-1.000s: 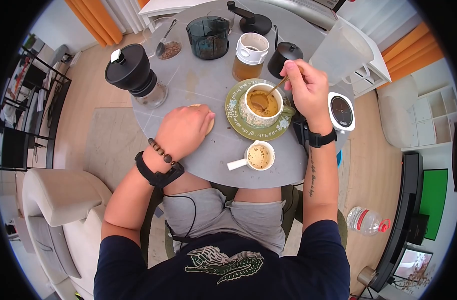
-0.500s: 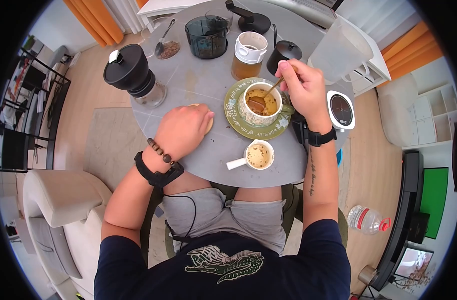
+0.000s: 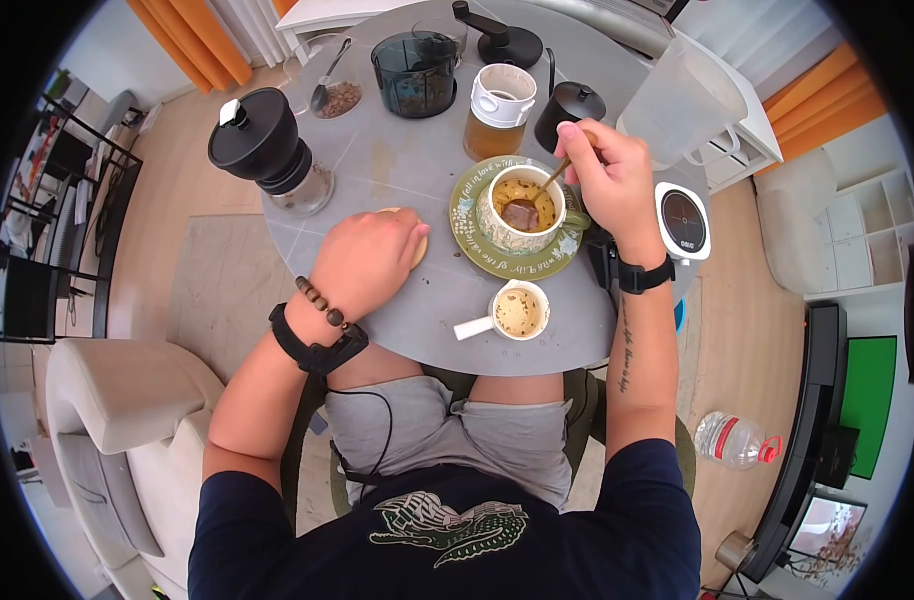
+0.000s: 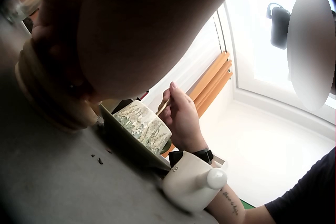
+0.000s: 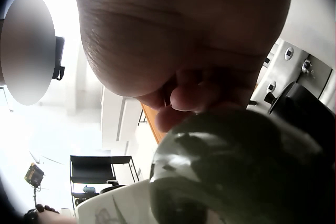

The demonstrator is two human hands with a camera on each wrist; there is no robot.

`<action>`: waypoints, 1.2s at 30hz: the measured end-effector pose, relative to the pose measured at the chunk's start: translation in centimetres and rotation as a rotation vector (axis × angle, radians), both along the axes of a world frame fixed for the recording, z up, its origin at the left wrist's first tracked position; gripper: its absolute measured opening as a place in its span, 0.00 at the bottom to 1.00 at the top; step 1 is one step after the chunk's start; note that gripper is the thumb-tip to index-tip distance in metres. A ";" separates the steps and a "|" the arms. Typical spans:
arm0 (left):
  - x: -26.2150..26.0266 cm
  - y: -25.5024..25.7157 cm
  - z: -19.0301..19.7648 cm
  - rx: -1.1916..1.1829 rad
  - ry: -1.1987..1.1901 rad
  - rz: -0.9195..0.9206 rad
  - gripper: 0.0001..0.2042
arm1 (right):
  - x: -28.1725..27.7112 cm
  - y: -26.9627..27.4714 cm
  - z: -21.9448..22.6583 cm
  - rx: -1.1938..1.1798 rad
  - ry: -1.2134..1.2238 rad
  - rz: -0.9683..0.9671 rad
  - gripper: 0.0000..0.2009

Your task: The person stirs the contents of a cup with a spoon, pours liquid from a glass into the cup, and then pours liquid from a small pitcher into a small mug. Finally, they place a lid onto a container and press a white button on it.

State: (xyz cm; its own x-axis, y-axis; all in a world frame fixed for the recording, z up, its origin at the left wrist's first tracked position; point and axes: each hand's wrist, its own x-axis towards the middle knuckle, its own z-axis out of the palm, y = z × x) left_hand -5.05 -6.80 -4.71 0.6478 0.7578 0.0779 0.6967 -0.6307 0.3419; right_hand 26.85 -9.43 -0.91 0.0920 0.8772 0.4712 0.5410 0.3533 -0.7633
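My right hand (image 3: 617, 185) pinches the thin handle of a gold-coloured spoon (image 3: 551, 180) that dips into a patterned cup (image 3: 510, 236). Inside is yellowish-brown liquid (image 3: 547, 208) with dark bits floating round its edge; a brown patch shows in its middle. The cup stands on a green saucer (image 3: 464, 232) with white lettering, its green handle (image 5: 231, 155) close under the right hand. My left hand (image 3: 367, 262) rests on a round beige piece (image 4: 31, 74) on the table, and its fingertips are mostly hidden. A small white handled pot (image 3: 496, 322) with specks inside stands in front of the saucer.
On the grey table (image 3: 417, 330) stand a black hand grinder (image 3: 257, 140), a dark translucent container (image 3: 414, 80), a white-topped jar (image 3: 499, 115) of amber liquid and a black kettle (image 3: 574, 108). A clear pitcher (image 3: 682, 105) and a round-dial scale (image 3: 683, 222) are on the right.
The right hand has moved slightly left, and the spoon handle has shifted in the cup. The patch in the liquid has turned from amber to darker brown. The left hand has stayed in place.
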 end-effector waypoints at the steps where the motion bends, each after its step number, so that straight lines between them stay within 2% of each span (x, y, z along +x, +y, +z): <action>1: 0.0 0.0 0.0 -0.005 0.003 0.001 0.16 | -0.1 0.1 -0.1 0.000 0.000 0.000 0.17; 6: 0.0 0.0 -0.1 0.001 -0.003 -0.002 0.16 | -0.2 0.6 -0.8 0.106 0.049 -0.033 0.17; 12: -0.1 0.0 -0.2 0.003 -0.010 -0.001 0.15 | 0.1 0.2 0.0 0.092 -0.021 -0.117 0.15; 16: -0.1 0.0 -0.1 0.010 -0.005 -0.004 0.16 | 0.4 0.2 -0.3 0.034 -0.029 -0.070 0.16; 18: -0.1 0.0 0.0 0.008 -0.006 -0.003 0.16 | 0.0 0.3 -0.5 0.039 0.072 -0.017 0.17; 27: -0.1 0.0 -0.2 0.012 -0.006 0.001 0.16 | 0.2 0.1 -0.1 0.074 0.020 -0.085 0.17; 36: -0.1 0.0 -0.2 0.014 -0.011 -0.005 0.16 | -0.1 0.1 0.0 0.057 0.092 -0.048 0.16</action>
State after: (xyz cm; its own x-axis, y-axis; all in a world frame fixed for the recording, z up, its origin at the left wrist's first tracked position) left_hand -5.17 -6.79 -4.89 0.6506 0.7533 0.0956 0.6898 -0.6390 0.3405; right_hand 26.76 -9.35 -0.93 0.1784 0.8428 0.5078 0.4864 0.3731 -0.7901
